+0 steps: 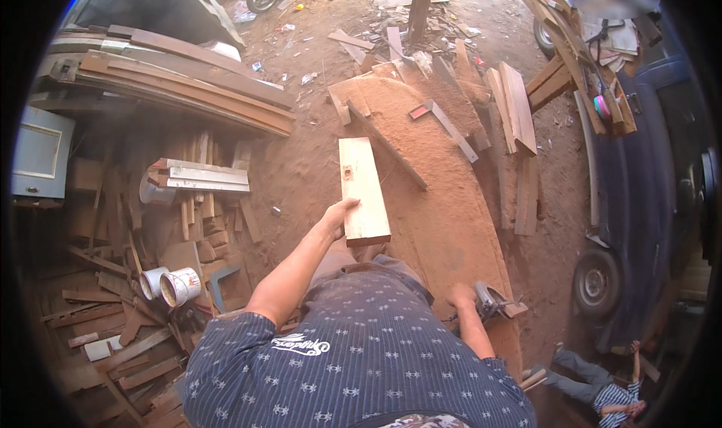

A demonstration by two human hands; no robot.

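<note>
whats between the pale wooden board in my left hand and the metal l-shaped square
In the head view, a long, narrow dark strip lies slantwise between the board and the square, on the sawdust-covered brown tabletop.

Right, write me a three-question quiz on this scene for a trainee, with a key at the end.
1. Fill in: the pale board with a small cut-out in its face is held in the person's ____ hand.
2. True or false: the metal square lies on the sawdust-strewn work surface.
3. What is at the person's right hand?

Key:
1. Left; the left hand grips the board's edge.
2. True.
3. A grey metal tool; its exact type is hard to tell.
</note>
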